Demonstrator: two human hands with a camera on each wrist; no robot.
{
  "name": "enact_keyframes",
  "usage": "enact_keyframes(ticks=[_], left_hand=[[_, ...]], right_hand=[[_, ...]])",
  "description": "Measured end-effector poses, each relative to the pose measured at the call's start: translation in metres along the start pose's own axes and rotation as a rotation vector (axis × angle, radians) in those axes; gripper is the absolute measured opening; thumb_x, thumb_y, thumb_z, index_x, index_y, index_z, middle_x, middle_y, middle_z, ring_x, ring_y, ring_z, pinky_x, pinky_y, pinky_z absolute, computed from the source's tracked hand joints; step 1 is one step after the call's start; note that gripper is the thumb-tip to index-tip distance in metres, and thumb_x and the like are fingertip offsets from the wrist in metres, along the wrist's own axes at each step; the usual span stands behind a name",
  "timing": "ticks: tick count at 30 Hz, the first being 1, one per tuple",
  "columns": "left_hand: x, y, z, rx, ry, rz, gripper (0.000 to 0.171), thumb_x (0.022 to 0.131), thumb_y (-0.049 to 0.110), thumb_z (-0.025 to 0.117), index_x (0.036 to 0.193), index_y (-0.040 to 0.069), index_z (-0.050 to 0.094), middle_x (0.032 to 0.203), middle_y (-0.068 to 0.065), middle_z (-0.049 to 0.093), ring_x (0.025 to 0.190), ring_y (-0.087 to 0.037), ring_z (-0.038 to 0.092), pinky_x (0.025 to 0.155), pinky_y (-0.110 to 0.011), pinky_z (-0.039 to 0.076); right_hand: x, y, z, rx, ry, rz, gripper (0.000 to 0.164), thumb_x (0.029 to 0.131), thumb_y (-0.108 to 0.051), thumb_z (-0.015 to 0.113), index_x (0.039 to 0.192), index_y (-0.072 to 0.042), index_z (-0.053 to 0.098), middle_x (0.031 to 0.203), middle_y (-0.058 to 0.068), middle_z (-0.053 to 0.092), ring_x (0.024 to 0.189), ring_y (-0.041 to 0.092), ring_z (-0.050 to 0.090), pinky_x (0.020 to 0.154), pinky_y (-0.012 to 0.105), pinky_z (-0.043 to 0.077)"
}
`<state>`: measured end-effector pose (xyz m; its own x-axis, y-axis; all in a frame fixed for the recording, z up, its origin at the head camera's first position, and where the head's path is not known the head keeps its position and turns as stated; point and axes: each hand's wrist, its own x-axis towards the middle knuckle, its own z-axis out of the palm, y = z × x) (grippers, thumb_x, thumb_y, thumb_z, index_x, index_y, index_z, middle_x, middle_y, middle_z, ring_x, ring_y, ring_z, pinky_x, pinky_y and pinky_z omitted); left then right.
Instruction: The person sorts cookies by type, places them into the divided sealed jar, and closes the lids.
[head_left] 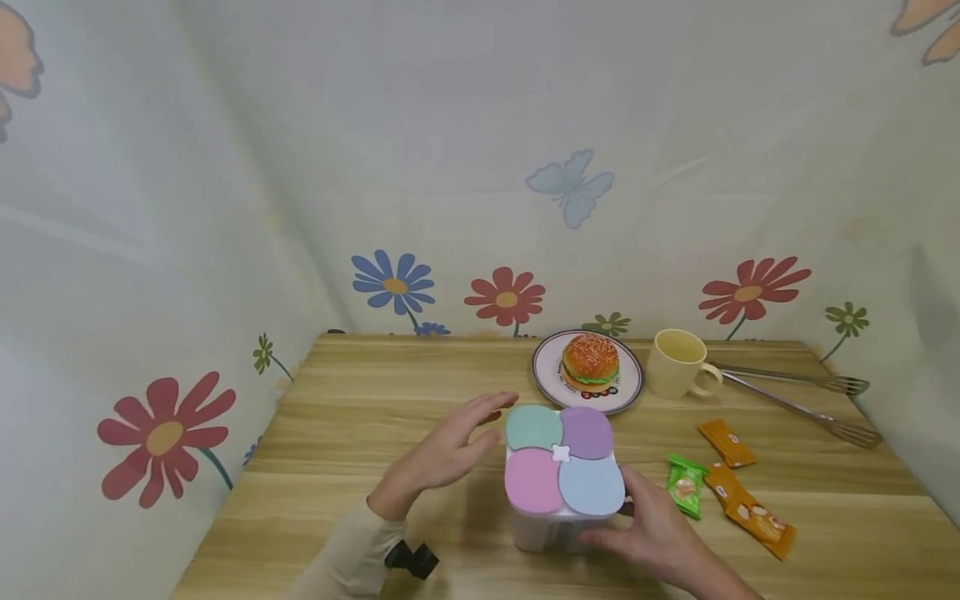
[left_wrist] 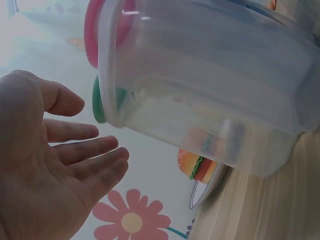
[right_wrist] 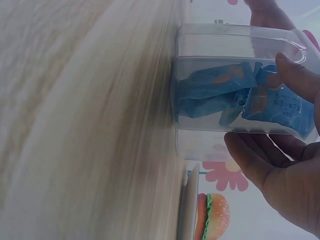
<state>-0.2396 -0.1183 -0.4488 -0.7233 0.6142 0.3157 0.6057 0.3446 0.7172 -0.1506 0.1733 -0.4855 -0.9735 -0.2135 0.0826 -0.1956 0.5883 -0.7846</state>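
Note:
A clear plastic storage box [head_left: 561, 533] stands upright on the wooden table, topped by four petal-shaped lids [head_left: 534, 482] in green, purple, pink and blue. My right hand [head_left: 660, 527] grips its right side, thumb on the front wall and fingers round the side. Blue snack packets [right_wrist: 215, 90] show through the box's wall in the right wrist view. Left of the box, my left hand [head_left: 450, 446] hovers with fingers extended, apart from it. The left wrist view shows that hand's palm [left_wrist: 45, 185] with nothing in it; the compartment nearest it looks see-through.
Behind the box, a toy hamburger [head_left: 591, 360] sits on a white plate [head_left: 551, 379]. A yellow mug [head_left: 672, 367] stands to its right, near two metal kitchen utensils [head_left: 795, 404]. A green packet [head_left: 686, 487] and orange packets [head_left: 750, 508] lie right of my right hand.

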Motion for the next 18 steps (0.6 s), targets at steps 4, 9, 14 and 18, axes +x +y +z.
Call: enact_keyframes(ticks=[4, 9, 14, 18], left_hand=[[0.003, -0.007, 0.001, -0.075, -0.033, -0.017, 0.055, 0.097, 0.008, 0.050, 0.149, 0.013, 0.036, 0.149, 0.002, 0.045, 0.137, -0.014, 0.043, 0.109, -0.046, 0.040], [0.003, -0.014, 0.003, -0.084, -0.061, -0.020, 0.060, 0.094, 0.006, 0.056, 0.150, 0.012, 0.035, 0.150, -0.002, 0.044, 0.136, -0.016, 0.045, 0.108, -0.042, 0.043], [0.005, -0.021, 0.009, -0.109, -0.126, -0.034, 0.066, 0.092, 0.010, 0.064, 0.150, 0.014, 0.034, 0.151, -0.001, 0.043, 0.134, -0.016, 0.046, 0.108, -0.037, 0.043], [0.004, -0.019, 0.013, -0.148, -0.171, -0.044, 0.068, 0.090, 0.006, 0.065, 0.150, 0.015, 0.034, 0.148, 0.000, 0.046, 0.133, -0.017, 0.047, 0.108, -0.036, 0.043]], right_hand=[[0.000, -0.001, -0.001, 0.001, -0.002, -0.002, 0.082, 0.062, -0.044, 0.089, 0.127, -0.010, 0.053, 0.122, 0.009, 0.064, 0.110, 0.027, 0.062, 0.082, 0.028, 0.057], [0.002, -0.003, -0.003, 0.008, -0.015, -0.011, 0.082, 0.063, -0.043, 0.089, 0.129, -0.011, 0.052, 0.124, 0.009, 0.063, 0.111, 0.028, 0.062, 0.082, 0.028, 0.057], [0.002, -0.002, -0.003, 0.017, -0.021, 0.002, 0.081, 0.064, -0.042, 0.089, 0.128, -0.010, 0.052, 0.123, 0.010, 0.063, 0.111, 0.028, 0.062, 0.081, 0.027, 0.057], [0.001, 0.000, -0.002, 0.033, -0.026, -0.015, 0.079, 0.065, -0.040, 0.089, 0.128, -0.009, 0.052, 0.122, 0.010, 0.063, 0.110, 0.029, 0.062, 0.081, 0.027, 0.057]])
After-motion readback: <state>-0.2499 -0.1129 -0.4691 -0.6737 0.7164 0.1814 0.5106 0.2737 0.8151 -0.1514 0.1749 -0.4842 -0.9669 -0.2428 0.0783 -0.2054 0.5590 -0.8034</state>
